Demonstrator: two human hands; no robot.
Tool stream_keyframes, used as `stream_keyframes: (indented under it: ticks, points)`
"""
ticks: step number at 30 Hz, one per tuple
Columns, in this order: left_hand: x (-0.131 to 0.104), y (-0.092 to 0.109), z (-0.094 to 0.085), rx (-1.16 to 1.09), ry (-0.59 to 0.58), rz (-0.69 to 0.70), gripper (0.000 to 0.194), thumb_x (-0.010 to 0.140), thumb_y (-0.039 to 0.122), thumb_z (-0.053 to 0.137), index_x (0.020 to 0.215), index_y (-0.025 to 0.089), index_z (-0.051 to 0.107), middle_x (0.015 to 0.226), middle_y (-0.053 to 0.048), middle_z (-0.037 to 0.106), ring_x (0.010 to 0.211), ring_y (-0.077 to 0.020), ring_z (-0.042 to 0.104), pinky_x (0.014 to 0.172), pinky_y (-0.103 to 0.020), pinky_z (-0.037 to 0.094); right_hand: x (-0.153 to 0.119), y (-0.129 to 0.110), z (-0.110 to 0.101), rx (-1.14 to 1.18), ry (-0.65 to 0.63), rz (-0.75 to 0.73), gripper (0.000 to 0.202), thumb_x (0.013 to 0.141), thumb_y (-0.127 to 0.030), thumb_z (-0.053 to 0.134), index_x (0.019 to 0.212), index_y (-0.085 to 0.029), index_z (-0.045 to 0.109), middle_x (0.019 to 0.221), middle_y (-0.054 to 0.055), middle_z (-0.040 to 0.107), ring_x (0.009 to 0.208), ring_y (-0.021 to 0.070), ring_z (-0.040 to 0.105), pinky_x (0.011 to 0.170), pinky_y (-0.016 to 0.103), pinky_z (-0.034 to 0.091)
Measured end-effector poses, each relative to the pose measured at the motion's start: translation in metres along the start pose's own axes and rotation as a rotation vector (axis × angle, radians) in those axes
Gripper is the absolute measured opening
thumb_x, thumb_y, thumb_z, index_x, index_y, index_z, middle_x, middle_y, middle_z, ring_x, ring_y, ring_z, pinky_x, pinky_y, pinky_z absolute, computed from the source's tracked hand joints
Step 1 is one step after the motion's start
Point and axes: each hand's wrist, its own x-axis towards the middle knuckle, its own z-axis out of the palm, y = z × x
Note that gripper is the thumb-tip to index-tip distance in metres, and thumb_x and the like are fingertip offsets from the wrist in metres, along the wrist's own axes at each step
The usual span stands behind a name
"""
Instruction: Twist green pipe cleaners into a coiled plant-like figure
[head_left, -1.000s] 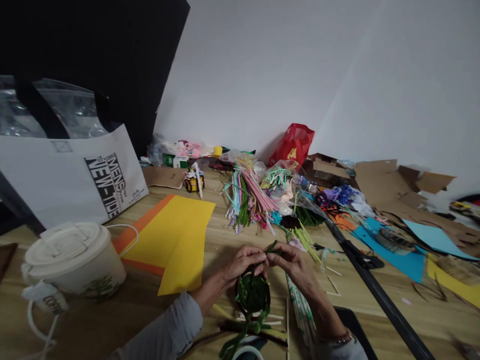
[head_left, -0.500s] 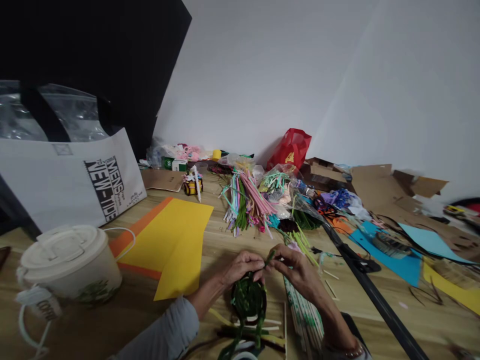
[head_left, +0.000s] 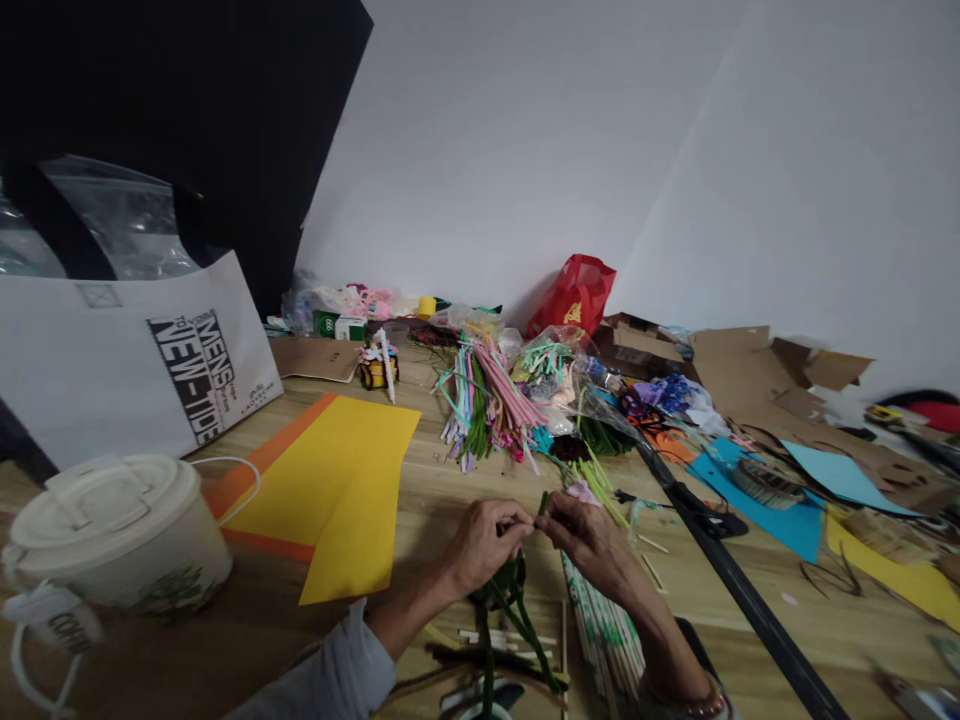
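Observation:
Close together above the wooden table, my two hands work on a dark green pipe-cleaner piece (head_left: 508,592). My left hand (head_left: 486,545) pinches near its top, thumb and forefinger meeting. Fingers closed, my right hand (head_left: 583,532) grips a green strand whose end pokes up between the fingertips. Most of the coiled piece is hidden behind my left hand, and long green strands hang below it. Under it lie thin wooden sticks (head_left: 544,640) and dark stems. A bundle of sticks in green-and-white wrapping (head_left: 600,625) is beside my right forearm.
Yellow sheets (head_left: 352,480) and a lidded white pot (head_left: 120,540) are at left, before a white bag (head_left: 112,370). Colourful pipe cleaners (head_left: 495,400) and a red bag (head_left: 574,300) stand behind. A black bar (head_left: 742,585) crosses the right side, near blue sheets (head_left: 780,510).
The green piece has turned and now sits more behind my left hand, its strands hanging apart. My fingertips have come closer together. The view has shifted slightly to the right.

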Motion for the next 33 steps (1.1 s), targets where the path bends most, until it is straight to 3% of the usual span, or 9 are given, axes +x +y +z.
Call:
stream_keyframes:
  ticks: [6,11,14,17,20,22,28,33]
  points:
    - [-0.005,0.009,0.000,0.191,0.069,0.101,0.011,0.078,0.021,0.055,0.077,0.020,0.065,0.066,-0.001,0.063,0.063,-0.0145,0.055,0.063,-0.023,0.036,0.002,0.000,0.010,0.178,0.059,0.153,0.028,0.081,-0.040,0.055,0.060,-0.021,0.049,0.052,-0.004,0.046,0.050,0.0128,0.042,0.047,0.025,0.028]
    - [0.001,0.008,-0.003,-0.236,-0.015,-0.034,0.015,0.078,0.029,0.056,0.077,0.015,0.062,0.050,0.003,0.054,0.048,-0.0115,0.049,0.056,-0.022,0.038,0.003,-0.007,0.014,0.534,0.084,0.217,0.029,0.078,-0.048,0.060,0.075,-0.020,0.056,0.064,-0.002,0.051,0.058,0.0144,0.049,0.050,0.024,0.041]
    - [0.005,0.007,-0.011,-0.523,-0.119,-0.110,0.026,0.077,0.040,0.060,0.072,0.014,0.059,0.050,0.003,0.051,0.047,-0.0099,0.048,0.054,-0.021,0.037,0.001,-0.011,0.009,0.621,0.134,0.100,0.037,0.076,-0.044,0.066,0.106,-0.024,0.054,0.082,0.000,0.056,0.074,0.0164,0.056,0.065,0.027,0.049]
    - [0.006,0.006,-0.018,-0.727,-0.249,-0.200,0.033,0.072,0.043,0.067,0.063,0.015,0.053,0.048,0.004,0.047,0.052,-0.0110,0.052,0.053,-0.021,0.037,-0.001,-0.014,0.002,0.523,0.134,-0.021,0.054,0.080,-0.039,0.065,0.128,-0.031,0.044,0.111,0.006,0.055,0.099,0.0206,0.055,0.079,0.032,0.050]
    - [0.005,0.004,-0.022,-0.809,-0.321,-0.229,0.030,0.070,0.040,0.070,0.066,0.015,0.055,0.045,0.005,0.042,0.053,-0.0121,0.054,0.055,-0.022,0.039,-0.003,-0.016,-0.003,0.318,0.130,-0.151,0.035,0.085,-0.036,0.059,0.120,-0.032,0.057,0.130,0.007,0.045,0.122,0.0255,0.043,0.095,0.040,0.043]
    - [0.004,0.003,-0.023,-0.817,-0.370,-0.236,0.027,0.070,0.038,0.070,0.074,0.014,0.060,0.044,0.006,0.040,0.051,-0.0117,0.053,0.055,-0.023,0.039,-0.003,-0.018,-0.004,0.228,0.116,-0.202,0.024,0.086,-0.034,0.058,0.110,-0.031,0.065,0.132,0.007,0.046,0.124,0.0274,0.041,0.101,0.044,0.036]
    - [0.003,0.002,-0.023,-0.766,-0.437,-0.245,0.024,0.071,0.035,0.068,0.072,0.012,0.063,0.046,0.004,0.046,0.052,-0.0111,0.053,0.059,-0.023,0.042,-0.003,-0.017,-0.007,0.153,0.011,-0.216,0.019,0.088,-0.032,0.056,0.101,-0.029,0.068,0.116,0.008,0.057,0.111,0.0253,0.052,0.096,0.041,0.040]
    - [0.004,-0.003,-0.021,-0.726,-0.423,-0.228,0.028,0.067,0.038,0.072,0.072,0.012,0.062,0.044,0.005,0.048,0.051,-0.0118,0.055,0.058,-0.024,0.043,-0.003,-0.012,-0.007,0.129,0.025,-0.188,0.012,0.085,-0.031,0.058,0.090,-0.025,0.066,0.093,0.007,0.064,0.092,0.0232,0.059,0.085,0.036,0.044]
